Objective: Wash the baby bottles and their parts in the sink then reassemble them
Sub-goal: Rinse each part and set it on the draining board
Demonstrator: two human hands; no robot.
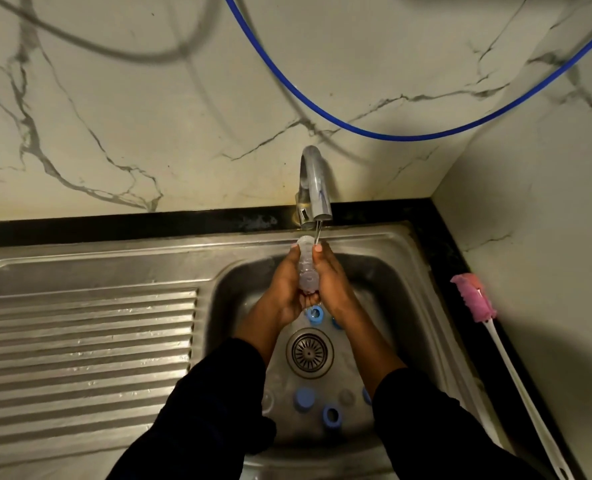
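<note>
Noted clear baby bottle raised under the tap, over the far end of the sink basin, mouth tilted toward the spout and catching a thin stream. Found it clasped between left hand and right hand: fingers laid lengthwise along both sides and pressed in against the wall, with what looks like a thumb tucked under the base; extent of wrap round the far side not determinable. Counted loose parts down on the basin floor: blue ring just below the hands, second blue ring and blue cap nearer the body past the drain strainer, plus pale clear pieces beside them, too dim to identify. Logged pink-headed bottle brush lying on the dark counter right of the sink, untouched. Judged the bottle light, thin-walled plastic, fairly stiff but likely to flex under a hard squeeze; wet, probably slick, heavier when filled. Recommend holding around the ridged-looking mid-body for purchase, keeping support under the base, leaving the neck free for rinsing and later for a ring. Expect rings and cap rigid, small, easy to pinch by the rim. Expect the clear pieces, if teats, floppy and slippery, best taken by the flange. Rated breakage risk low, slip into the basin more likely.
</note>
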